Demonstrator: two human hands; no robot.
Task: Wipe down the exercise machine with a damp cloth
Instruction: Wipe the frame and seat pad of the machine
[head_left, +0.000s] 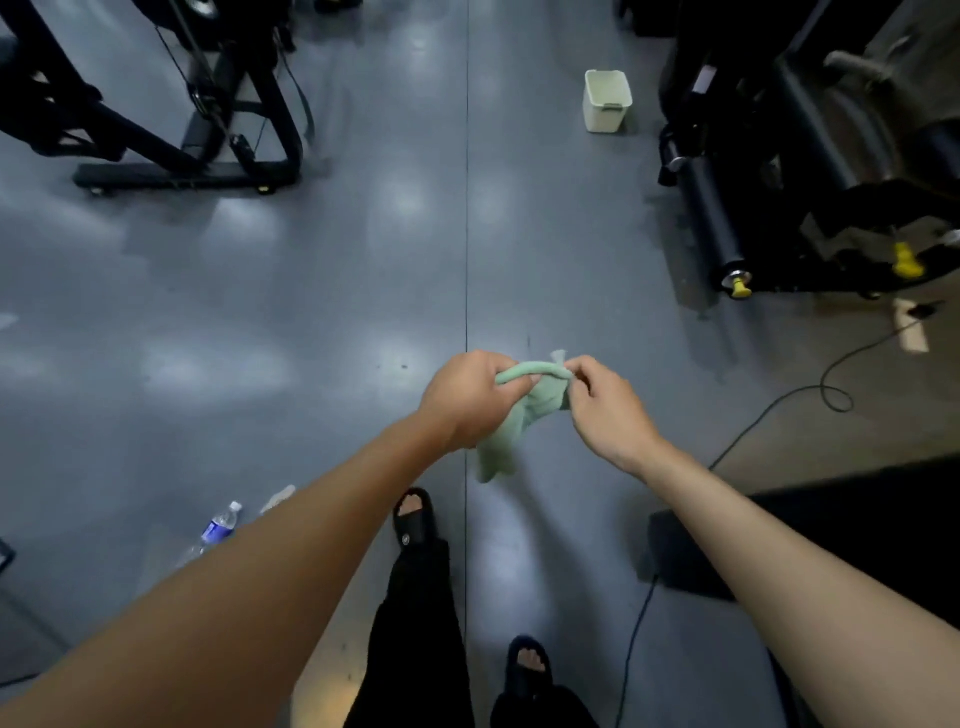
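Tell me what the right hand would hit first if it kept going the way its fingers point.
The right hand points toward the left hand, pinching the green cloth between them. It would likely press further into the cloth, then meet the left hand's fingers; depth is hard to judge.

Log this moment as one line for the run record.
stage: cloth prep | left hand: grips green cloth | right hand: pinches its twisted end | machine: untouched | pale plastic bin: on floor ahead
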